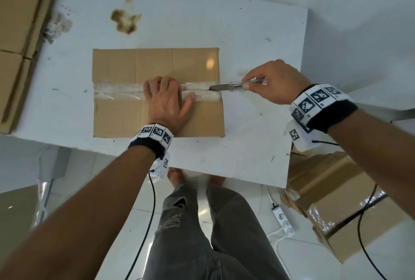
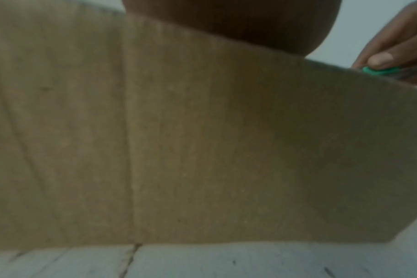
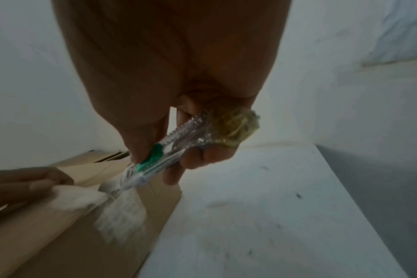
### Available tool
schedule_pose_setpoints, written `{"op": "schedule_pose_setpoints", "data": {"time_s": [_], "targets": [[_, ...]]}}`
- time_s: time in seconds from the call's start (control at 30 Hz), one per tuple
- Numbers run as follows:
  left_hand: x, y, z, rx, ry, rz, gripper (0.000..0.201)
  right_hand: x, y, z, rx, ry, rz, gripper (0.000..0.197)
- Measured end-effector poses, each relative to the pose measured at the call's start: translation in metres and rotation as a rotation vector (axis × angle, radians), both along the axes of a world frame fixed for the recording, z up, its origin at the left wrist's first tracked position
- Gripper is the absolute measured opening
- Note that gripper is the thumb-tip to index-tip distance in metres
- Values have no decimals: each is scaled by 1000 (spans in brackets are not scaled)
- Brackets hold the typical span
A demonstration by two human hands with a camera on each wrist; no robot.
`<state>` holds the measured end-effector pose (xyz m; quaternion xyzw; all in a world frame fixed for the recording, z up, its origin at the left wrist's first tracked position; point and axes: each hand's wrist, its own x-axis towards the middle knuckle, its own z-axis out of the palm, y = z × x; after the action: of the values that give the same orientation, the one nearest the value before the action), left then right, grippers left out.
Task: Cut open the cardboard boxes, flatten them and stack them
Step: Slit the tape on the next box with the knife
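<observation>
A sealed brown cardboard box (image 1: 125, 118) lies on the white table (image 1: 247, 44), with a strip of clear tape (image 1: 116, 92) along its middle seam. My left hand (image 1: 167, 102) rests flat on the box top, fingers spread over the tape. My right hand (image 1: 276, 82) grips a clear utility knife (image 1: 238, 85) with a green slider (image 3: 152, 157). The blade tip (image 1: 212, 88) meets the taped seam at the box's right edge. In the left wrist view the box side (image 2: 202, 141) fills the frame. In the right wrist view the knife (image 3: 179, 146) points at the taped corner (image 3: 122, 212).
Flattened cardboard (image 1: 20, 39) lies at the table's far left. Brown stains (image 1: 125, 19) mark the tabletop behind the box. Another taped box (image 1: 350, 208) sits on the floor at the right, near a white power strip (image 1: 283, 221). My legs (image 1: 202, 223) stand at the table's near edge.
</observation>
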<state>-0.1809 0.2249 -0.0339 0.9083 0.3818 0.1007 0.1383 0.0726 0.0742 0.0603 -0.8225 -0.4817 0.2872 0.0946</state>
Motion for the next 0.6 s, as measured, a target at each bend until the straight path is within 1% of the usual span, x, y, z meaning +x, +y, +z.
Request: {"op": "schedule_pose_setpoints", "data": {"time_s": [0.1,0.17,0.27,0.33,0.5,0.6], "targets": [[-3,11,-4,-4,-162,28,42,-19,-8,-14,75,154,-105,20],[-11,24,-3,31,-265,14,47,-37,-13,-16,97,280,-189,18],[-23,37,11,37,-317,3,48,-55,-14,-7,120,433,-273,14],[-24,43,25,12,-342,39,45,-66,-8,4,179,466,-289,15],[-25,65,62,-61,-372,129,49,-79,7,32,346,516,-332,13],[-32,69,77,-69,-395,141,45,-82,11,46,388,552,-334,10]]}}
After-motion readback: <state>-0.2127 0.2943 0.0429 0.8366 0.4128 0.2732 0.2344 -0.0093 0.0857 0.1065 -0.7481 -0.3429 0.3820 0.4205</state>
